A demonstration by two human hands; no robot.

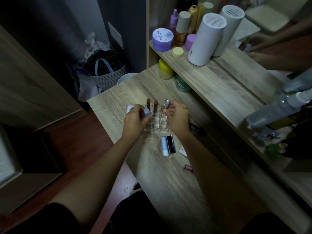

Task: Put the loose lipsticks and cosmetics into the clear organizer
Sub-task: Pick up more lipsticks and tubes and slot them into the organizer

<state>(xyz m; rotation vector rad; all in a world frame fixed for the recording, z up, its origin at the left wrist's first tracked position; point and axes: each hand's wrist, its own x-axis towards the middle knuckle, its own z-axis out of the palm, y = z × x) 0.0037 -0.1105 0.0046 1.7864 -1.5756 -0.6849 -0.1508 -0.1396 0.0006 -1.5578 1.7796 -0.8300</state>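
- The left hand (135, 119) curls around a blue-capped tube (146, 113) at the left side of the clear organizer (156, 122).
- The right hand (177, 119) pinches a clear-capped vial (166, 104) standing in a back slot.
- Two brown lipsticks (152, 104) stand upright in the organizer.
- A pale blue stick (164, 145) and a black lipstick (171, 144) lie side by side on the wooden surface (168, 179).
- A shelf (211, 85) above carries jars and bottles.

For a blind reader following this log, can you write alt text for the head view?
Two bare hands work at a clear organizer on a wooden dressing table: the left hand holds a blue-capped tube, the right hand a clear-capped one. A pale blue and a black lipstick lie loose nearby.
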